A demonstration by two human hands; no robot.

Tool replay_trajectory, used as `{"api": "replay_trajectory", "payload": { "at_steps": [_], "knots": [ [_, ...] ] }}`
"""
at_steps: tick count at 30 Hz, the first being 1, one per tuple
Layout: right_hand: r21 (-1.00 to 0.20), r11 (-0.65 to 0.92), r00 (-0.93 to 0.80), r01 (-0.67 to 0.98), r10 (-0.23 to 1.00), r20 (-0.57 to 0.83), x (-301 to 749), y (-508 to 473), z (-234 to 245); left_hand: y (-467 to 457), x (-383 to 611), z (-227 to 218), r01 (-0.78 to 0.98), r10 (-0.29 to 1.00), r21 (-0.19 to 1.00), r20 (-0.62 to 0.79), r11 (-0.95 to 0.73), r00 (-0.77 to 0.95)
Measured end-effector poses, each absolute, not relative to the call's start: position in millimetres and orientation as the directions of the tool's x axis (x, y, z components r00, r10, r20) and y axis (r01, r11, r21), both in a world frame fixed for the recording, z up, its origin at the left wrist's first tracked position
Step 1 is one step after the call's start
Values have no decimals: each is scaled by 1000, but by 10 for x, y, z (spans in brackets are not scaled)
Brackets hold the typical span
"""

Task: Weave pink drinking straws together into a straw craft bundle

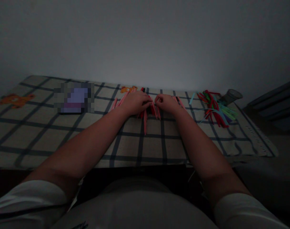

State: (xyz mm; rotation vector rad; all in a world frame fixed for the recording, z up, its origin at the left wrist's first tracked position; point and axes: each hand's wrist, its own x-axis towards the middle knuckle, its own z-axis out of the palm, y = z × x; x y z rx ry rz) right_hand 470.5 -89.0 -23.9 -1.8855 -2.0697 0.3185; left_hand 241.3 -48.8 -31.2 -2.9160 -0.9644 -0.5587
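My left hand point(136, 102) is closed, its fingertips pinched at a cluster of fuzzy pink pipe cleaners point(145, 122) on the table. Just to its right, my right hand point(165, 102) has thumb and forefinger curled together in a pinch at the same cluster. The fingertips are close together, almost meeting. Red pieces point(152, 109) show among the pink ones between the hands. More pink pipe cleaners stick out left of my left hand and beyond my right wrist. The picture is dark, and the fingers hide exactly what is gripped.
A checked cloth point(140, 149) covers the table, which meets a pale wall point(145, 41). On the left lies a blurred-out phone-like device point(75, 98). At right are a pile of red, green and blue pipe cleaners point(213, 109) and a tipped clear glass point(232, 96).
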Motion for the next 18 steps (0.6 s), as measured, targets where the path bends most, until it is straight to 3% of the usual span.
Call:
{"api": "replay_trajectory", "payload": {
  "at_steps": [9,13,15,18],
  "knots": [
    [-370,61,-51,927,998,38,4687,-932,-180,-504,2415,-290,582,580,102,326,-807,747],
    [-411,45,-8,911,996,91,4699,-940,-207,-515,2414,-282,589,588,107,330,-801,739],
    [-462,28,35,887,991,127,4706,-914,-235,-514,2414,-283,591,590,112,332,-799,736],
    [-632,-25,141,775,981,134,4696,-852,-269,-500,2412,-290,587,587,111,331,-802,739]
  ]
}}
